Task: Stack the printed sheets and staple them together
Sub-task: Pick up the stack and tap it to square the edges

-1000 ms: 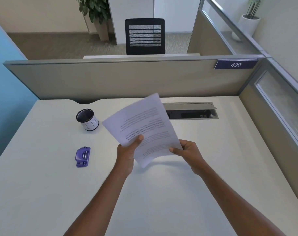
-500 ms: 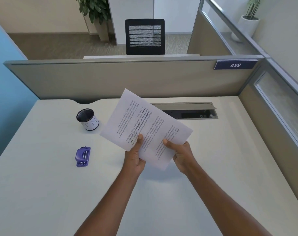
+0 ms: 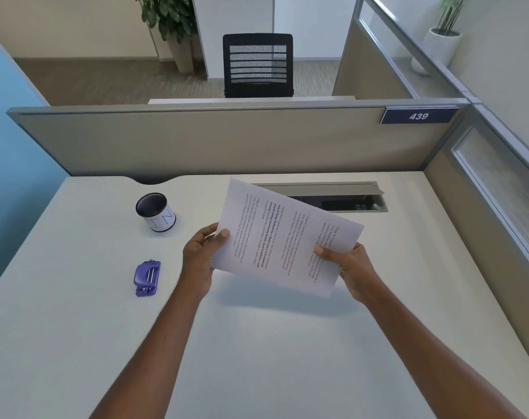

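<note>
I hold the printed sheets point(image 3: 282, 237) above the middle of the white desk point(image 3: 257, 358), their long side running left to right and tilted. My left hand point(image 3: 201, 257) grips their left short edge with the thumb on top. My right hand point(image 3: 352, 269) pinches the right short edge, thumb on the print. The sheets lie on one another as one stack; I cannot tell how many there are. A small purple stapler point(image 3: 147, 278) lies on the desk to the left of my left hand, apart from it.
A black mesh pen cup point(image 3: 155, 211) with a white band stands at the back left. An open cable tray point(image 3: 335, 196) is set into the desk behind the sheets. Grey partitions point(image 3: 226, 140) close the back and right; a blue wall runs along the left.
The sheets have turned clockwise from upright to lying crosswise. My hands have moved apart, the left to the left edge and the right to the right edge.
</note>
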Tool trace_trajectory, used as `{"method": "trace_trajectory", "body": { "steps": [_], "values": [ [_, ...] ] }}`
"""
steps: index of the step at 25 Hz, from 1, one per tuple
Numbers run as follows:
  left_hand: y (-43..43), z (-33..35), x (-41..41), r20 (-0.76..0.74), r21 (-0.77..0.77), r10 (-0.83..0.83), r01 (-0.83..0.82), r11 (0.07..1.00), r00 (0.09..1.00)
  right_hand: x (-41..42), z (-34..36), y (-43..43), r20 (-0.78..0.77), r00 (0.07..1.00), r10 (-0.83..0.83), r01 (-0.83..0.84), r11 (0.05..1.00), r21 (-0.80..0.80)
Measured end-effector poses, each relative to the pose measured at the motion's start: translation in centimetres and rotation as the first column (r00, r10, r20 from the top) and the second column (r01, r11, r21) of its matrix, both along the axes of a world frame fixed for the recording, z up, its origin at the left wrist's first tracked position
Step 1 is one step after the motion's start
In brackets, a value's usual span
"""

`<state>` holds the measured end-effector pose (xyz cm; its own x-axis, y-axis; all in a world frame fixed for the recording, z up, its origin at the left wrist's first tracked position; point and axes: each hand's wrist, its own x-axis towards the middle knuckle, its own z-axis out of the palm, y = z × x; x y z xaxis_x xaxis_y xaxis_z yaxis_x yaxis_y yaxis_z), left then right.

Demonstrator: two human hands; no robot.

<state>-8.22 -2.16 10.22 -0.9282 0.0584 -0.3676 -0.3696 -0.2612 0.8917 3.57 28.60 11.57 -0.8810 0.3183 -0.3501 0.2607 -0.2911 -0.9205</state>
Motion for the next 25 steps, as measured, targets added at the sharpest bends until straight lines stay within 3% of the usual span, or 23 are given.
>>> {"method": "trace_trajectory", "body": {
  "steps": [3, 6, 25],
  "values": [
    [-0.3, 0.5, -0.1, -0.011, -0.179, -0.271, 0.265, 0.948, 0.962, 0.5, -0.1, 0.7, 0.009, 0.998, 0.065, -0.066, 0.994, 0.082],
    [0.4, 0.4, 0.2, 0.035, -0.238, -0.406, 0.402, 0.884, 0.913, 0.8, -0.5, 0.8, 0.024, 0.994, 0.109, -0.111, 0.984, 0.139],
    [2.1, -2.7, 4.2, 0.000, -0.209, -0.266, 0.260, 0.943, 0.964, 1.9, -4.4, 1.2, 0.041, 0.997, 0.071, -0.076, 0.986, 0.150]
  ]
}}
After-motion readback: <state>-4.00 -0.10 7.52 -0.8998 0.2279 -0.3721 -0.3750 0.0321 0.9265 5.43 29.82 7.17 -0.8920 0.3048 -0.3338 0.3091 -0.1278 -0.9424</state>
